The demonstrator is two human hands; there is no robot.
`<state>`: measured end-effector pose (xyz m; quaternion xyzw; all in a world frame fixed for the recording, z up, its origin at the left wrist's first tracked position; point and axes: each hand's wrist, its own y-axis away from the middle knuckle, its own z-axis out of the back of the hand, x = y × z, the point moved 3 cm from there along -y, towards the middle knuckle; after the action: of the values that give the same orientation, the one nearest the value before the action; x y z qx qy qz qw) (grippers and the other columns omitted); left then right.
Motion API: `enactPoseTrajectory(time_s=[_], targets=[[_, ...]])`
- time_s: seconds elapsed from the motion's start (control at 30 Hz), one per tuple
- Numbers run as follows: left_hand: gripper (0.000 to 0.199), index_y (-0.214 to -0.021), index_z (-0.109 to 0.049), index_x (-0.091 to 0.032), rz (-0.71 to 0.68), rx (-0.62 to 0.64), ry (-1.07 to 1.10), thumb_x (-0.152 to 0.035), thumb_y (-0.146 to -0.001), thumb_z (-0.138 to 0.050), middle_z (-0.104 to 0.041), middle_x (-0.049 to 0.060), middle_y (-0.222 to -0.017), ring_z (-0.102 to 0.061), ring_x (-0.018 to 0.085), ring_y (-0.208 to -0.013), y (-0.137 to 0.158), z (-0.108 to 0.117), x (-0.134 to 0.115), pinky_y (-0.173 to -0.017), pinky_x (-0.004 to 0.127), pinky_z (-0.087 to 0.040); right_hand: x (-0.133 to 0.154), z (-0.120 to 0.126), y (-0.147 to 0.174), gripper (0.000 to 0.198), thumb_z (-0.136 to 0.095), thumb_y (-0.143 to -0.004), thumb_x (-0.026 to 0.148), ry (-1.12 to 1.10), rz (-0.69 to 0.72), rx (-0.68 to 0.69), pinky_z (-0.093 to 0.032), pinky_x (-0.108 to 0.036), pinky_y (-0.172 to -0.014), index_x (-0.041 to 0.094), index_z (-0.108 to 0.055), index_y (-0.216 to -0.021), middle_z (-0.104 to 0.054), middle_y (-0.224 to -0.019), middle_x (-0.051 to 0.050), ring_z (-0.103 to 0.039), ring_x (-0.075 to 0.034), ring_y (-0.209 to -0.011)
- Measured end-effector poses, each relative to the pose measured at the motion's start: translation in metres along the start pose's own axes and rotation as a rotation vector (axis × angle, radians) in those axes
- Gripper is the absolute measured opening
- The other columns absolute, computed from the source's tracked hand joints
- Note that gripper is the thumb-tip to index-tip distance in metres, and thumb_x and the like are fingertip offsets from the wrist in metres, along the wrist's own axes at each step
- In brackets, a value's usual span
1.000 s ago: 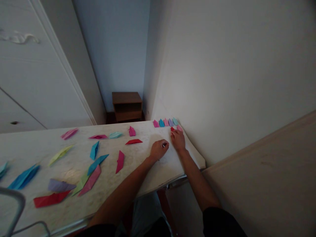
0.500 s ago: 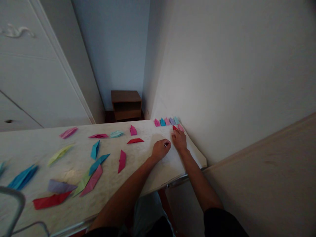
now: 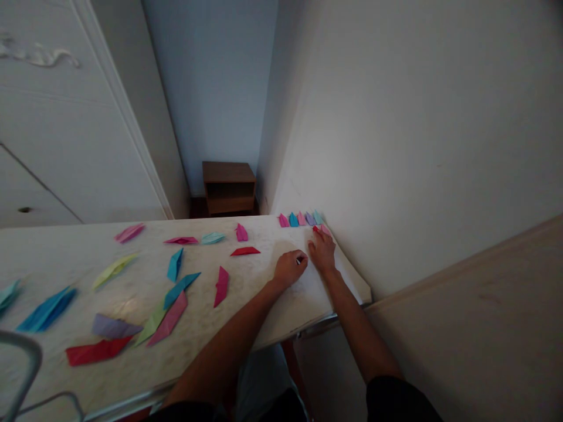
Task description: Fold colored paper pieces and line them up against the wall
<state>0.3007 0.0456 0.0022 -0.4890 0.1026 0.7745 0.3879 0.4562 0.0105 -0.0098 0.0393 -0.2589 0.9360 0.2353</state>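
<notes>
My right hand [image 3: 322, 253] is at the table's far right corner, its fingertips on a small red folded paper [image 3: 315, 228]. A pink folded paper [image 3: 325, 230] lies right beside those fingers, partly hidden. Just behind stands a row of small folded papers: magenta [image 3: 284, 220], blue [image 3: 294, 220], pink [image 3: 301, 218], lilac [image 3: 310, 218] and pale teal [image 3: 318, 217]. My left hand [image 3: 290, 267] hovers or rests to the left, fingers curled into a loop. Something small, dark and whitish shows inside that curl; I cannot make out what it is.
Loose folded papers lie across the table [image 3: 259, 299], among them a red one [image 3: 245, 251], a magenta one [image 3: 221, 286] and a blue one [image 3: 175, 265]. A wall [image 3: 396, 146] borders the right side. Grey metal tubing [image 3: 33, 351] rises at lower left.
The view has shifted slightly, moving the whole scene a little to the right. My right fingers remain at the red folded paper, and my left hand keeps its curl.
</notes>
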Motion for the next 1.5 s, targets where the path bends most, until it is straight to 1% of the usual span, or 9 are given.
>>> enactPoseTrajectory(time_s=[0.37, 0.53, 0.67, 0.8, 0.97, 1.07, 1.17, 1.3, 1.5], targets=[[0.017, -0.086, -0.073, -0.020, -0.017, -0.020, 0.027, -0.020, -0.082, -0.056, -0.075, 0.004, -0.084, -0.066, 0.016, -0.073, 0.004, 0.000, -0.001, -0.076, 0.027, -0.051, 0.005, 0.000, -0.002, 0.032, -0.043, -0.089, 0.021, -0.144, 0.210, -0.006, -0.038, -0.043, -0.103, 0.014, -0.067, -0.110, -0.066, -0.119, -0.016, -0.053, -0.027, -0.119], [0.019, -0.089, -0.074, -0.020, -0.038, -0.033, 0.033, -0.020, -0.083, -0.056, -0.075, 0.002, -0.085, -0.066, 0.015, -0.071, 0.023, 0.015, -0.004, -0.073, 0.024, -0.051, 0.013, 0.006, 0.006, 0.038, -0.038, -0.092, 0.029, -0.323, 0.225, -0.037, -0.046, -0.045, -0.096, 0.015, -0.063, -0.117, -0.070, -0.109, -0.014, -0.061, -0.027, -0.106], [0.018, -0.088, -0.074, -0.019, -0.089, -0.032, 0.032, -0.021, -0.084, -0.057, -0.075, 0.002, -0.083, -0.065, 0.014, -0.069, 0.056, 0.050, -0.011, -0.069, 0.023, -0.051, 0.037, 0.007, 0.022, 0.038, -0.044, -0.091, 0.038, -0.568, 0.171, 0.026, -0.051, -0.043, -0.087, 0.016, -0.065, -0.115, -0.071, -0.107, -0.014, -0.064, -0.026, -0.101], [0.019, -0.090, -0.074, -0.018, -0.086, -0.099, -0.048, -0.021, -0.086, -0.055, -0.075, 0.004, -0.086, -0.066, 0.015, -0.072, 0.080, 0.110, -0.007, -0.069, 0.023, -0.050, 0.085, 0.013, 0.049, 0.034, -0.049, -0.092, 0.038, -0.693, 0.234, 0.180, -0.053, -0.041, -0.086, 0.019, -0.068, -0.111, -0.071, -0.107, -0.012, -0.066, -0.025, -0.097], [0.025, -0.107, -0.069, -0.018, 0.099, -0.247, -0.461, -0.020, -0.087, -0.055, -0.071, 0.009, -0.106, -0.064, 0.022, -0.096, 0.068, 0.197, 0.028, -0.088, 0.031, -0.048, 0.142, 0.027, 0.084, 0.028, -0.049, -0.095, 0.031, -0.720, 0.471, 0.304, -0.052, -0.043, -0.087, 0.022, -0.070, -0.109, -0.072, -0.102, -0.010, -0.065, -0.024, -0.094], [0.034, -0.114, -0.067, -0.015, 0.182, -0.252, -0.603, -0.014, -0.081, -0.059, -0.068, 0.016, -0.112, -0.053, 0.031, -0.115, 0.050, 0.232, 0.055, -0.100, 0.043, -0.038, 0.154, 0.030, 0.092, 0.027, -0.048, -0.094, 0.027, -0.681, 0.587, 0.313, -0.052, -0.044, -0.086, 0.022, -0.072, -0.106, -0.073, -0.097, -0.010, -0.065, -0.025, -0.091], [0.033, -0.108, -0.069, -0.017, 0.210, -0.162, -0.680, -0.015, -0.075, -0.067, -0.071, 0.015, -0.105, -0.051, 0.033, -0.116, 0.036, 0.245, 0.077, -0.101, 0.046, -0.035, 0.152, 0.030, 0.090, 0.027, -0.048, -0.094, 0.026, -0.673, 0.545, 0.298, -0.053, -0.043, -0.085, 0.021, -0.072, -0.104, -0.072, -0.095, -0.010, -0.065, -0.024, -0.090], [0.025, -0.096, -0.073, -0.021, 0.206, -0.052, -0.710, -0.020, -0.071, -0.073, -0.073, 0.012, -0.098, -0.056, 0.032, -0.111, 0.027, 0.247, 0.094, -0.098, 0.043, -0.038, 0.147, 0.029, 0.087, 0.026, -0.049, -0.094, 0.028, -0.698, 0.464, 0.284, -0.054, -0.041, -0.084, 0.020, -0.072, -0.103, -0.072, -0.095, -0.010, -0.066, -0.024, -0.091], [0.030, -0.100, -0.073, -0.018, 0.144, -0.089, -0.632, -0.021, -0.070, -0.074, -0.071, 0.013, -0.106, -0.057, 0.033, -0.111, 0.030, 0.246, 0.092, -0.100, 0.044, -0.038, 0.146, 0.028, 0.087, 0.026, -0.049, -0.094, 0.028, -0.734, 0.447, 0.268, -0.054, -0.041, -0.084, 0.020, -0.072, -0.103, -0.073, -0.095, -0.010, -0.066, -0.024, -0.090]])
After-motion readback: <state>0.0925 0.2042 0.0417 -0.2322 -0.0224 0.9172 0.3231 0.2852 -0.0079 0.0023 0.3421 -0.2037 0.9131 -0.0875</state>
